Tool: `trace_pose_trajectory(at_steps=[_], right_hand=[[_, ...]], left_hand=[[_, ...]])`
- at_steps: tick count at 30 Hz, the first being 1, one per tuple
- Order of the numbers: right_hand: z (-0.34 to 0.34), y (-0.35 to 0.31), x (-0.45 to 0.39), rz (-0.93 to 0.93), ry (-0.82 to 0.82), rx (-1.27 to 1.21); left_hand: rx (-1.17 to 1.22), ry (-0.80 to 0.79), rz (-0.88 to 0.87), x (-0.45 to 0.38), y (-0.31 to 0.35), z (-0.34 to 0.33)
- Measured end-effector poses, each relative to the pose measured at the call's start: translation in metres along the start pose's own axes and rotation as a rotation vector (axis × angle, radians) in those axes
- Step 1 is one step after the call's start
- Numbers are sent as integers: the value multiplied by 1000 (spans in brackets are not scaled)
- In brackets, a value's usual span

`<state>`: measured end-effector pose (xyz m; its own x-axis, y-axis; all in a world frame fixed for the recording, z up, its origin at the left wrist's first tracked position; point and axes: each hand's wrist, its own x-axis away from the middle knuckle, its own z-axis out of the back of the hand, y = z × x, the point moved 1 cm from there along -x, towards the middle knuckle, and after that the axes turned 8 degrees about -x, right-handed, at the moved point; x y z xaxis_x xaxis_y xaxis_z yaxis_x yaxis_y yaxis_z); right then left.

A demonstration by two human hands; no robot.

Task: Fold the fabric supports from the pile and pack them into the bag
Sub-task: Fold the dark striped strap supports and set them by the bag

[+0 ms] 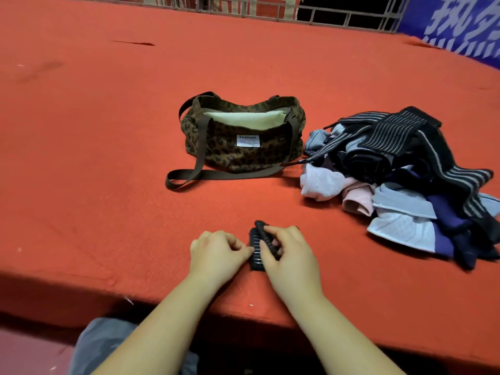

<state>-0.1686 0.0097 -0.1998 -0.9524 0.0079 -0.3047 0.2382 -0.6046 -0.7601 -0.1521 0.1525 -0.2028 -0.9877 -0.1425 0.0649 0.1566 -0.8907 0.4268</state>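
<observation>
Two bare hands work on one small black ribbed fabric support point(256, 246), which lies on the red felt-covered table point(108, 158) near its front edge. The left hand point(216, 253) is curled with its fingers drawn together, fingertips pressing the support's left edge; the right hand point(289, 253) is closed on the support's right side, its thumb and fingers pinching a folded-up ridge of the black fabric (how many layers are folded cannot be made out beneath the fingers). Beyond the fingertips stands one leopard-print fabric tote bag point(243, 147) with brown webbing straps, its mouth open to a pale lining; a white label on its front reads "FASHION", with smaller lines too blurred to read. Beyond and to the right of the right hand's fingers, well apart from them, sits one tangled pile of fabric supports point(405, 180) in black-and-grey stripes, white, pink, grey and dark purple; the pieces overlap too much to count. At the far right a blue banner point(460, 23) bearing large white characters is cut off by the frame.
</observation>
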Motion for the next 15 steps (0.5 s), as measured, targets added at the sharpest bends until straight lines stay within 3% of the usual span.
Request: trace_pose_trajectory(at_steps=[4, 10, 12, 15], right_hand=[[-15, 2, 13, 72, -48, 206], [-1, 6, 12, 148, -36, 252], [10, 16, 7, 89, 42, 285], [29, 27, -1, -173, 33, 342]], left_hand=[[30, -18, -22, -1, -1, 0], [72, -68, 0, -5, -2, 3], [30, -65, 7, -4, 2, 3], [-54, -72, 11, -2, 9, 5]])
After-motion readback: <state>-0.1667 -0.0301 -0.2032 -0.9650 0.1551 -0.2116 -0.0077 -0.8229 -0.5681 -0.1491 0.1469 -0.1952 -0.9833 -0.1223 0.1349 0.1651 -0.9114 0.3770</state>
